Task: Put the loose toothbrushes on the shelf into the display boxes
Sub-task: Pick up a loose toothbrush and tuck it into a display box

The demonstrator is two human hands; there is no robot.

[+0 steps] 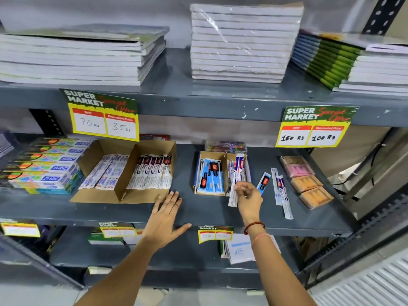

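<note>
On the middle grey shelf (pixel 187 208) stand two cardboard display boxes. The large left box (pixel 123 171) holds white packaged toothbrushes in two compartments. The small box (pixel 212 173) holds blue packs on its left and white packs on its right. My right hand (pixel 248 198) pinches a white packaged toothbrush (pixel 233 196) at the small box's front right corner. Loose packs lie to the right: a blue one (pixel 263 182) and white ones (pixel 282 191). My left hand (pixel 164 217) rests flat on the shelf, fingers spread, by the large box's front right corner.
Toothpaste cartons (pixel 46 164) are stacked at the left of the shelf. Pink and orange packets (pixel 306 181) lie at the right. Notebook stacks (pixel 242 43) fill the shelf above. Price tags (pixel 103 115) hang from the shelf edges. Upright posts stand at the right.
</note>
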